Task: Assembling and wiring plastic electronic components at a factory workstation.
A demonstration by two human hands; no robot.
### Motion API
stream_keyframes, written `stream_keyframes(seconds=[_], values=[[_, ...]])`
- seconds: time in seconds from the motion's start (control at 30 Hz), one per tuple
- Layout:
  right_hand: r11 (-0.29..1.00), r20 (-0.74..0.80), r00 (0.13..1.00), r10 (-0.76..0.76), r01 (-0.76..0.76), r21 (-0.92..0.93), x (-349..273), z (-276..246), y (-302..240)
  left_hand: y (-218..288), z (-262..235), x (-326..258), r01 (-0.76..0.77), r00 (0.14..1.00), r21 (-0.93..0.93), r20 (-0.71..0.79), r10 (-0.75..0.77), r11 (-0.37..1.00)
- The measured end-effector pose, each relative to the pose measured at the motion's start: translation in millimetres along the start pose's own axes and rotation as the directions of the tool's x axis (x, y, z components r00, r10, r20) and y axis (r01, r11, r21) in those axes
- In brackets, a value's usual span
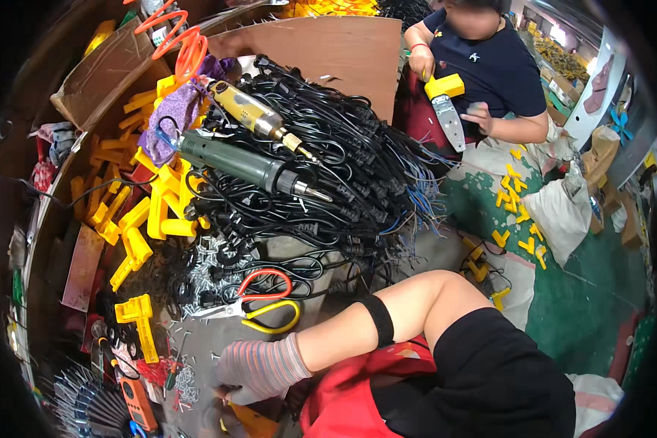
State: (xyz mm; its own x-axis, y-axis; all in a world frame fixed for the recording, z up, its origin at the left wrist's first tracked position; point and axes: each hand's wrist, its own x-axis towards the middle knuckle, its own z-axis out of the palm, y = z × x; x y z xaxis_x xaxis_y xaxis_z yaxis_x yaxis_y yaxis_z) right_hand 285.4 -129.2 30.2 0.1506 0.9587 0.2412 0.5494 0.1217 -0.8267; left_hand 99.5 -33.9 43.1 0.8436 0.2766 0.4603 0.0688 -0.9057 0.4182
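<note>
My right hand (259, 371), in a striped fingerless glove, reaches in from the right at the lower middle. Its fingers bend downward and look closed; what they grip, if anything, is hidden. Just under it lies part of a yellow plastic piece (254, 421), in shadow. My left hand does not show. Beyond my right hand lie scissors (271, 310) with one red and one yellow handle, partly spread. Close by on the left are loose screws (186, 383) and a yellow plastic housing half (142, 325), hollow side up.
Two electric screwdrivers, green (233, 162) and gold (248, 109), rest on a heap of black power cords (343, 168). Yellow housings (164, 204) pile up at left. An orange meter (139, 401) stands lower left. Across, a co-worker (489, 80) holds a yellow-and-grey tool (445, 109).
</note>
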Motion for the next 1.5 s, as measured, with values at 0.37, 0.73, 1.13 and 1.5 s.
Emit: stream_keyframes(seconds=[0.37, 0.73, 1.13, 1.5], values=[[0.994, 0.072, 0.997, -0.016, 0.008, 0.113, 13.9, -8.1, -54.1, 3.0, -28.7, -4.1, 0.154, 0.987, -0.174, -0.008, -0.158, 0.973], [0.977, -0.185, 0.959, -0.213, 0.212, -0.025, 137.6, -3.8, -128.1, -21.6, -73.2, -48.1, 0.401, 0.741, -0.41, -0.38, -0.553, 0.819], [0.183, 0.036, 0.777, -0.628, 0.192, -0.964, 477.1, 26.1, -151.3, -53.5, -85.8, -100.1, 0.379, 0.716, -0.198, -0.555, -0.423, 0.904], [0.15, -0.031, 0.85, -0.525, 0.056, -0.987, 515.6, 48.3, -135.9, -61.4, -93.8, -117.7, 0.484, 0.69, -0.219, -0.501, -0.523, 0.847]])
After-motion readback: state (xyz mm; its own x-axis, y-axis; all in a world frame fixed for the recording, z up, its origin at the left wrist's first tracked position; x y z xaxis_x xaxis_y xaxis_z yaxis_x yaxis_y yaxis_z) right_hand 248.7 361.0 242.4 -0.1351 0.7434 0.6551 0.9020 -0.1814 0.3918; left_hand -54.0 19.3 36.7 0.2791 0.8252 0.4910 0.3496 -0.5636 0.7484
